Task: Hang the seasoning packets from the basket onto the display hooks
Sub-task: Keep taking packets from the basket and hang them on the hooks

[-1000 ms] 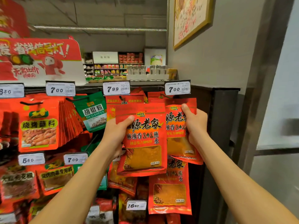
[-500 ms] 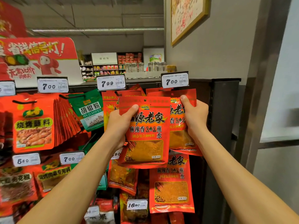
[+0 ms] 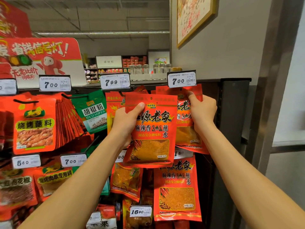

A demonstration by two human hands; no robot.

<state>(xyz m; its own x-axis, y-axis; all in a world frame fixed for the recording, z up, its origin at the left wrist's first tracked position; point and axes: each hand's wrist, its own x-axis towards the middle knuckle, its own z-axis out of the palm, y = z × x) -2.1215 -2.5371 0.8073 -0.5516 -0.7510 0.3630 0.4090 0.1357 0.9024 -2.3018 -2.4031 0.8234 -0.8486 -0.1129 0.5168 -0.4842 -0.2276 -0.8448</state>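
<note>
You have raised the red seasoning packet [image 3: 151, 129] since a second ago, its hang hole now near the hook under the 7.00 price tag [image 3: 181, 79]. Your left hand [image 3: 127, 123] grips its left edge while your right hand [image 3: 202, 109] pinches the hanging packets [image 3: 186, 128] behind. Next, probably thread the hole onto the hook.

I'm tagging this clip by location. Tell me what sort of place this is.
Most likely a supermarket aisle: price tags clipped above hooks, rows of hanging seasoning packets, and a red promotional sign on top. More stocked shelves stand behind.
</note>
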